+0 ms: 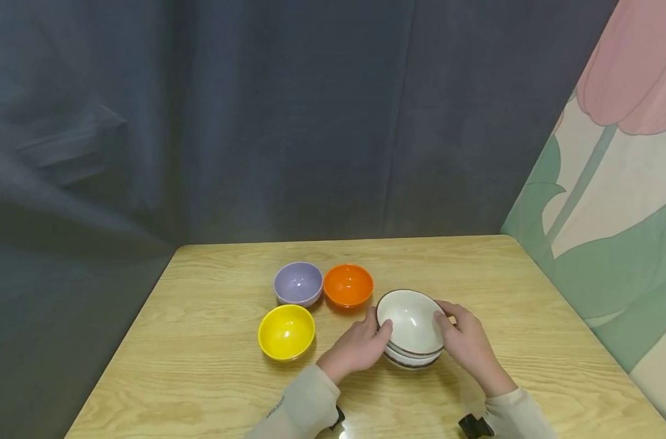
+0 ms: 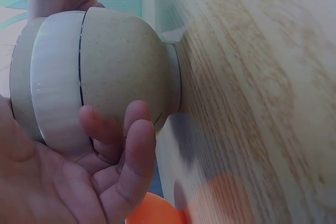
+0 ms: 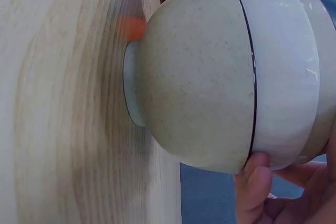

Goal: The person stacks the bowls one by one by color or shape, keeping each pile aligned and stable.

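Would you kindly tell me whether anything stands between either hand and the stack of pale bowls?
Nothing visible does: the left hand and right hand both grip the stack of pale bowls directly. The orange bowl, purple bowl and yellow bowl sit to its left.

A: How do the white bowls (image 1: 412,326) look?
B: Like glazed ceramic: glossy inside, speckled and smooth outside.
A: And the yellow bowl (image 1: 286,333)?
B: Smooth and shiny. The surface (image 1: 201,360) shows wood grain; the dark curtain (image 1: 311,122) looks like matt cloth.

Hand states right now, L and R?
Left hand: closed, holding the stack of round, glossy off-white bowls with dark rims.
Right hand: closed, holding the stack's opposite side.
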